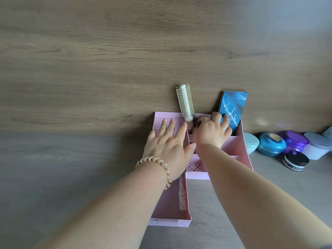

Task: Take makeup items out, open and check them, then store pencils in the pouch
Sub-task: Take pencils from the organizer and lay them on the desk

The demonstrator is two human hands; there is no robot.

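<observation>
A pink plastic organizer [246,151] stands against the wood-grain wall, with a long pink drawer [170,211] pulled out toward me on its left. My left hand [167,142] lies flat with fingers spread over the organizer's left top. My right hand [211,132] reaches into the back middle compartments, fingers curled down among dark items that I cannot make out. A white round hairbrush [185,102] stands upright just behind my hands. A blue patterned box [232,105] stands in the back right compartment. No pouch or pencils are visible.
A pink patterned strip [181,194] lies in the drawer. Right of the organizer sit several jars: a pale blue one [250,141], a ribbed teal one [272,143], a purple one [296,140], a white one [316,145] and a black one [295,160]. Grey tabletop extends to the left.
</observation>
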